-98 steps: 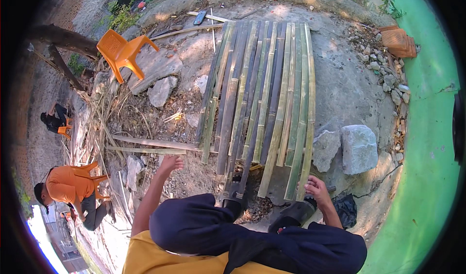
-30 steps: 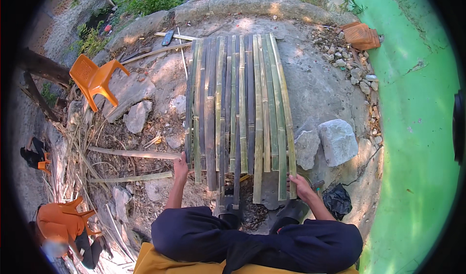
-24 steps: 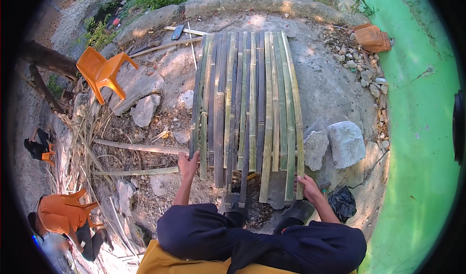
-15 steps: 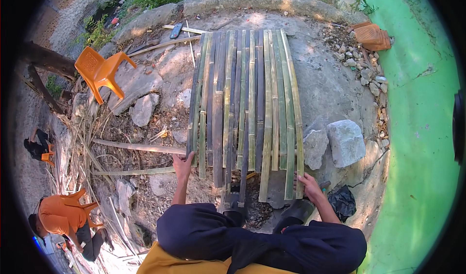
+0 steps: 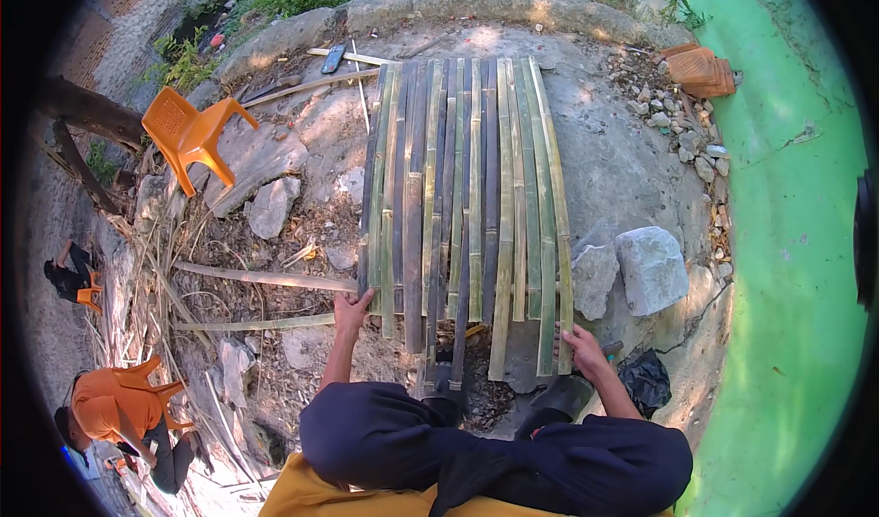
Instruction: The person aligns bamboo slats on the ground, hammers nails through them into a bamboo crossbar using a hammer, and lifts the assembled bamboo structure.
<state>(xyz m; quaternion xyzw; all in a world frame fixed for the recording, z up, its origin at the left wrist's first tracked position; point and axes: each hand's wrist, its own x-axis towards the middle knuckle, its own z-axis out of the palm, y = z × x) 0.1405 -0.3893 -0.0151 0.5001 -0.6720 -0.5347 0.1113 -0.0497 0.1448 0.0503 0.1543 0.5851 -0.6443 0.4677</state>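
Observation:
Split bamboo strips [image 5: 476,196], green, tan and dark, lie side by side lengthwise in front of me, their near ends uneven. At the near left corner of the row, my left hand [image 5: 350,314] is closed on the end of the outermost bamboo strip [image 5: 368,233]. My right hand [image 5: 583,348] pinches the near end of the rightmost bamboo strip [image 5: 556,206], beside my knee. Some fingertips of both hands are hidden by the strips. Two loose bamboo strips [image 5: 265,277] reach out leftward near my left hand.
Pale stone blocks [image 5: 652,270] sit right of the strips, with a black plastic bag [image 5: 645,382] nearer me. An orange chair [image 5: 188,137] stands at left, and a phone [image 5: 333,58] lies at the far end. A seated person [image 5: 124,412] is at lower left; a green wall [image 5: 787,242] borders the right.
My left hand has shifted slightly right, and the near ends of the leftmost strips have moved right with it, closer to their neighbours. My right hand stays in place.

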